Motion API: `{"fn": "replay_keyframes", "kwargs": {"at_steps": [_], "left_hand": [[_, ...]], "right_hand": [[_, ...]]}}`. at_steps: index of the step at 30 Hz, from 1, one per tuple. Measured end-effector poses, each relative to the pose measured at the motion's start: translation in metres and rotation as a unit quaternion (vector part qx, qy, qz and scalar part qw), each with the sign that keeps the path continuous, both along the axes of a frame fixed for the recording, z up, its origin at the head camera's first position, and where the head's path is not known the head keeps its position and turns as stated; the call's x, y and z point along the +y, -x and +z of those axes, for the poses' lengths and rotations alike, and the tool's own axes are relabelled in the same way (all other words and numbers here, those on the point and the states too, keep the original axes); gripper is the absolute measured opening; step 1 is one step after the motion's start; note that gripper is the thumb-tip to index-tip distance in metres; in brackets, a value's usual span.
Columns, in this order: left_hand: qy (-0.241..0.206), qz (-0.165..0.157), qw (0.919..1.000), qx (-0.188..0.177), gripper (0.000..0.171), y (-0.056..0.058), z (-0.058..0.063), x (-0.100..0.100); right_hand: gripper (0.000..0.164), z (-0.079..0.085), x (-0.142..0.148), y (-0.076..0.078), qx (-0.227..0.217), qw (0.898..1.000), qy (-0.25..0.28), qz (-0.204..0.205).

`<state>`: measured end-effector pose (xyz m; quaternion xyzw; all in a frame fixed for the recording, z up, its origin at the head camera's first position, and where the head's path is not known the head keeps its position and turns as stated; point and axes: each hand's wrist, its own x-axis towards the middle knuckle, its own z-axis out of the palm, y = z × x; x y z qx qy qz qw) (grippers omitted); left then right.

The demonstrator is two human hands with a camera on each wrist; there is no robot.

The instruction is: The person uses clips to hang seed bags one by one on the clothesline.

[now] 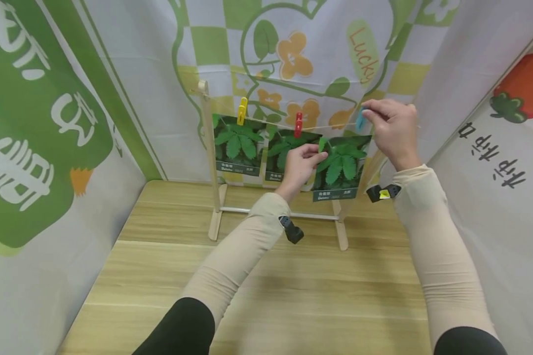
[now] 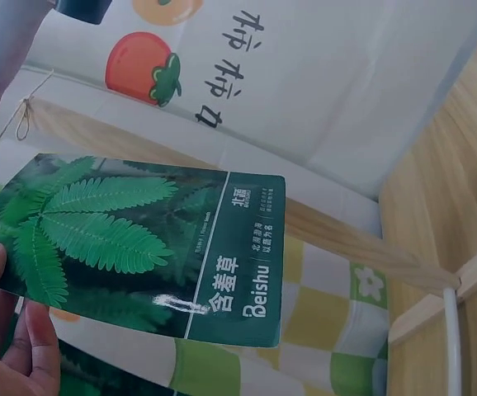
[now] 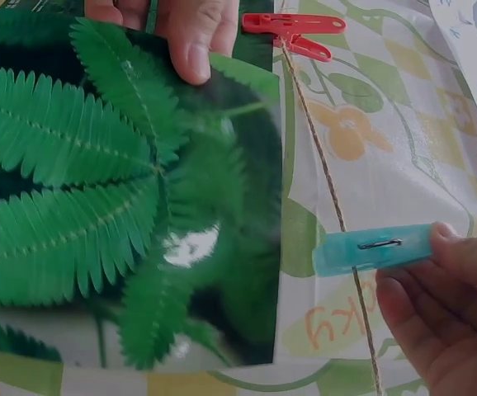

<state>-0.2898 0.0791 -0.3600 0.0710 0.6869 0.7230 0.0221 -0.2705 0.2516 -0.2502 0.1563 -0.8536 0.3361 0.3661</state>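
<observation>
My left hand [image 1: 301, 165] pinches the left edge of a glossy green seed packet [image 1: 341, 170] printed with fern-like leaves, between thumb and fingers. In the right wrist view the packet's top edge stands apart from the twine [image 3: 325, 169]. My right hand [image 1: 393, 127] pinches the end of a light blue clothespin [image 3: 375, 249], which sits across the twine. Two similar packets hang to the left: one under a yellow clothespin [image 1: 242, 111], the other under a red clothespin [image 1: 298, 124], partly hidden by my left hand.
A wooden stand with a left post [image 1: 211, 158] carries the twine; its feet [image 1: 216, 226] and white crossbar [image 1: 235, 210] rest on the wood-grain table [image 1: 271, 286]. Behind it hangs a printed curtain [image 1: 204, 44]. Printed cloth walls rise on both sides.
</observation>
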Motion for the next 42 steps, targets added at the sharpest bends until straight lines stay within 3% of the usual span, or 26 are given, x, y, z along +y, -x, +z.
{"fn": "replay_keyframes", "kwargs": {"at_steps": [5, 15, 30, 33, 37, 42], "left_hand": [[0.011, 0.005, 0.9998, 0.019, 0.03, 0.001, 0.004, 0.007], [-0.019, 0.015, 0.9991, 0.036, 0.028, -0.001, 0.009, 0.013], [0.022, 0.03, 0.9981, 0.05, 0.025, -0.004, 0.005, 0.012], [0.046, 0.045, 0.9957, 0.066, 0.026, -0.008, 0.003, 0.009], [0.076, 0.064, 0.9892, 0.107, 0.026, -0.012, 0.002, 0.006], [0.074, 0.082, 0.9809, 0.16, 0.026, -0.019, -0.004, -0.001]], "right_hand": [[0.014, -0.002, 0.0, 0.0, -0.029, 1.0, -0.01, 0.001], [0.018, -0.004, 0.001, 0.003, -0.074, 0.997, -0.016, -0.01], [0.028, -0.013, 0.01, -0.002, -0.124, 0.992, -0.023, 0.005], [0.029, -0.015, 0.007, -0.006, -0.116, 0.993, 0.014, 0.022], [0.027, -0.016, 0.006, -0.013, -0.068, 0.994, 0.068, 0.046], [0.024, -0.026, 0.009, -0.028, -0.029, 0.991, 0.124, 0.049]]}}
